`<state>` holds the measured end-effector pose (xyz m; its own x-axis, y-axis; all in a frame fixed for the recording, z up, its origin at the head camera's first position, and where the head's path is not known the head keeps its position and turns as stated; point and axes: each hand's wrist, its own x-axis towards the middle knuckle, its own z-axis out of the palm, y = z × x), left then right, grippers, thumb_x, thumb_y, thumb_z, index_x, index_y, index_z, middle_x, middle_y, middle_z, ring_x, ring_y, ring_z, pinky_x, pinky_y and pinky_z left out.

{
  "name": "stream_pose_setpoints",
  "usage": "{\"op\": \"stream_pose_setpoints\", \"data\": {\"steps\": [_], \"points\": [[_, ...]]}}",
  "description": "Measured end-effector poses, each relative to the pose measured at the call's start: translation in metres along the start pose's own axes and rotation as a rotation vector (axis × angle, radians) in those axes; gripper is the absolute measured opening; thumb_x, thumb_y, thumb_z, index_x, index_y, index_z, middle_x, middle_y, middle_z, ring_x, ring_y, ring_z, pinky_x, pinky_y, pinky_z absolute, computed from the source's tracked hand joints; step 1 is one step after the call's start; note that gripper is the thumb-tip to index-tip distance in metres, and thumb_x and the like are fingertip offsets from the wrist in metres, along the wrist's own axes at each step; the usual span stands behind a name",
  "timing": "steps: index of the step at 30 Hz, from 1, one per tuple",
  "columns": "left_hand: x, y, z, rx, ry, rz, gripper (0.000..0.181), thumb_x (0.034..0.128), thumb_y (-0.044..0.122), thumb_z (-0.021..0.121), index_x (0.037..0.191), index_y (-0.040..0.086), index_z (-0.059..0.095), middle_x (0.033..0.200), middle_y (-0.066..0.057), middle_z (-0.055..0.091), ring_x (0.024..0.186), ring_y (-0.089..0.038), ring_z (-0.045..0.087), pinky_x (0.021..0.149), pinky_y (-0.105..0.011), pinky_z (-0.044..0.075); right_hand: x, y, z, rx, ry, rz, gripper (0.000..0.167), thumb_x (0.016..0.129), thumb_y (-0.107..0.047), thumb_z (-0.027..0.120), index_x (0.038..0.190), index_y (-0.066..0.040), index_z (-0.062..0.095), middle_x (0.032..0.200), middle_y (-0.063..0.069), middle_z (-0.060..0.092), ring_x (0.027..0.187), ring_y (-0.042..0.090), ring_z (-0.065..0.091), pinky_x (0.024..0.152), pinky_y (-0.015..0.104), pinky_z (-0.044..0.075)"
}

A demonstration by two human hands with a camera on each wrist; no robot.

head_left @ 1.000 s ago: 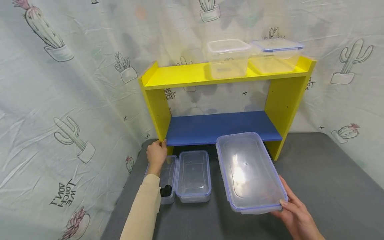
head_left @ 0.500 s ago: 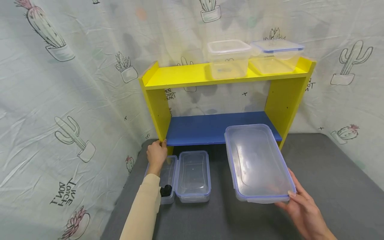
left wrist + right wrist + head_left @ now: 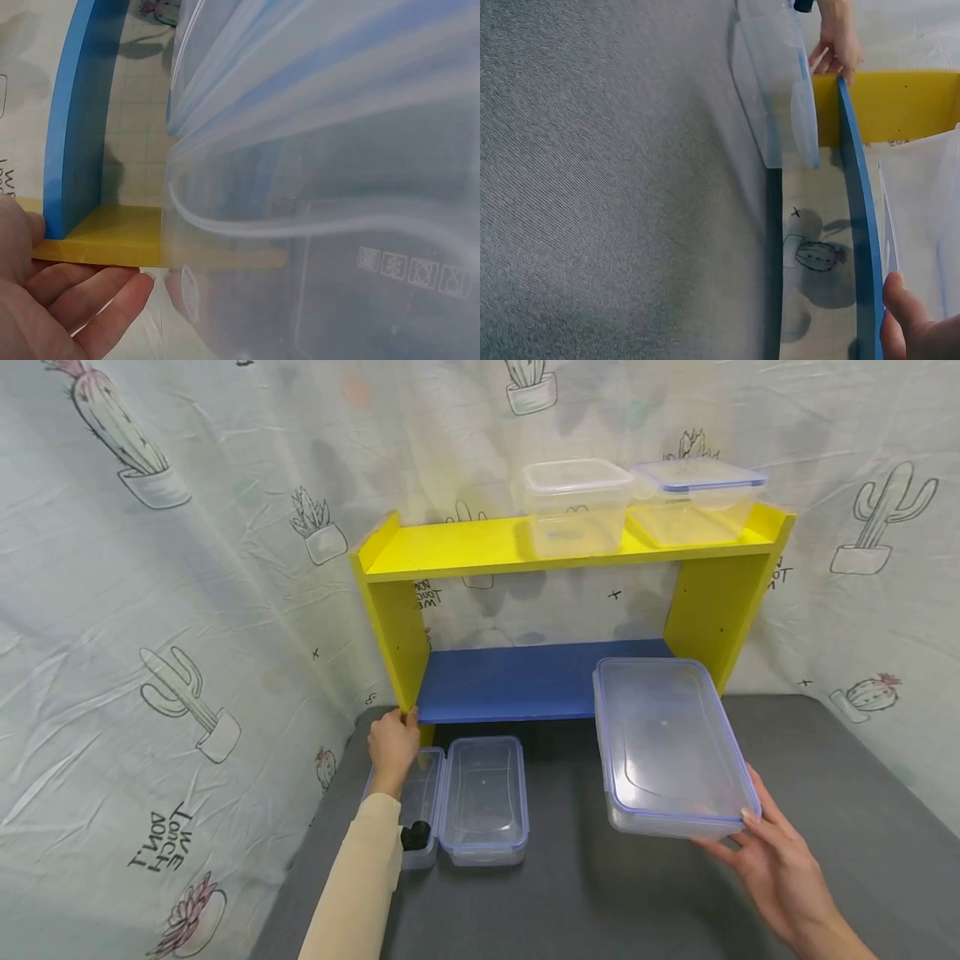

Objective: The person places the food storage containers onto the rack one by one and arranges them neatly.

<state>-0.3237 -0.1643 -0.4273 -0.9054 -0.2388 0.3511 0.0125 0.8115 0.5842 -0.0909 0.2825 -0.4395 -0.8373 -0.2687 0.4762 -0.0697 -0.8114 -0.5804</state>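
In the head view my left hand (image 3: 393,747) grips the lower front of the yellow left side panel (image 3: 397,643) of a small shelf, beside the blue board (image 3: 510,685). The left wrist view shows its thumb and fingers on either side of the yellow panel edge (image 3: 127,232). My right hand (image 3: 783,860) holds a clear plastic food container (image 3: 667,743) with a blue-rimmed lid by its near right corner. Tilted in the air, the container covers the blue board's right front in the head view. Beneath it, the right fingers are partly hidden.
Two clear containers stand on the grey table (image 3: 525,910): a left one (image 3: 422,785) with black items (image 3: 416,837) inside, partly behind my arm, and a blue-rimmed one (image 3: 483,793) beside it. Two more boxes, left (image 3: 573,510) and right (image 3: 697,502), sit on the yellow top.
My right hand has moved the container rightward and up, toward the right end of the blue board. The left hand keeps its place on the side panel.
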Motion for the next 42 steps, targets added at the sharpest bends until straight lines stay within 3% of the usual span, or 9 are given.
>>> {"op": "stream_pose_setpoints", "data": {"steps": [4,8,12,19,27,34,42], "points": [[0.0,0.001,0.0,0.003,-0.007,0.014,0.038,0.0998,0.036,0.052,0.084,0.005,0.067,0.072,-0.014,0.067,0.06,-0.032,0.06,0.057,-0.044,0.046,0.0,-0.005,-0.002,0.003,-0.005,0.006,0.061,0.1,0.001,-0.003,0.157,-0.021,-0.003,0.159,-0.001,0.029,0.134,0.027,0.048,0.104,0.051,0.044],[0.0,0.002,0.001,-0.003,-0.015,0.01,0.037,0.0997,0.036,0.053,0.085,0.006,0.068,0.072,-0.014,0.066,0.058,-0.03,0.058,0.054,-0.041,0.043,0.001,-0.008,-0.001,-0.012,-0.006,0.015,0.059,0.102,-0.001,-0.002,0.157,-0.022,-0.003,0.158,-0.002,0.032,0.134,0.026,0.049,0.103,0.049,0.046],[0.0,0.002,0.0,-0.005,-0.011,0.001,0.038,0.0997,0.037,0.052,0.086,0.006,0.068,0.074,-0.015,0.067,0.06,-0.032,0.059,0.055,-0.042,0.044,0.005,-0.013,0.003,-0.093,0.017,0.028,0.056,0.105,-0.005,0.001,0.157,-0.025,-0.003,0.157,-0.004,0.035,0.133,0.021,0.051,0.1,0.045,0.049],[0.002,-0.001,-0.003,-0.002,0.001,-0.009,0.04,0.0996,0.038,0.052,0.087,0.004,0.068,0.078,-0.017,0.069,0.069,-0.039,0.064,0.061,-0.05,0.049,0.019,-0.018,0.01,-0.258,0.129,0.059,0.052,0.107,-0.009,0.01,0.158,-0.023,0.007,0.146,-0.006,0.048,0.124,0.015,0.057,0.094,0.04,0.053],[0.002,-0.002,-0.001,0.005,-0.013,-0.03,0.04,0.0998,0.038,0.051,0.088,0.004,0.067,0.078,-0.016,0.068,0.069,-0.036,0.063,0.061,-0.047,0.048,0.03,-0.02,0.007,-0.227,0.177,0.064,0.05,0.108,-0.012,0.015,0.157,-0.024,0.016,0.138,-0.003,0.055,0.119,0.016,0.06,0.091,0.04,0.054],[0.001,-0.003,-0.001,0.006,-0.014,-0.036,0.041,0.0994,0.04,0.051,0.088,0.004,0.068,0.081,-0.017,0.069,0.075,-0.04,0.065,0.065,-0.051,0.05,0.039,-0.021,0.004,-0.272,0.236,0.055,0.053,0.108,-0.013,0.02,0.157,-0.028,0.009,0.137,-0.008,0.054,0.115,0.014,0.061,0.089,0.039,0.055],[0.002,-0.002,-0.003,0.004,-0.019,-0.031,0.041,0.0998,0.039,0.051,0.087,0.004,0.067,0.079,-0.017,0.068,0.072,-0.038,0.064,0.064,-0.049,0.05,0.055,-0.019,-0.002,-0.242,0.322,0.044,0.056,0.107,-0.015,0.029,0.157,-0.03,0.007,0.132,-0.01,0.056,0.111,0.015,0.063,0.086,0.039,0.056]]}}
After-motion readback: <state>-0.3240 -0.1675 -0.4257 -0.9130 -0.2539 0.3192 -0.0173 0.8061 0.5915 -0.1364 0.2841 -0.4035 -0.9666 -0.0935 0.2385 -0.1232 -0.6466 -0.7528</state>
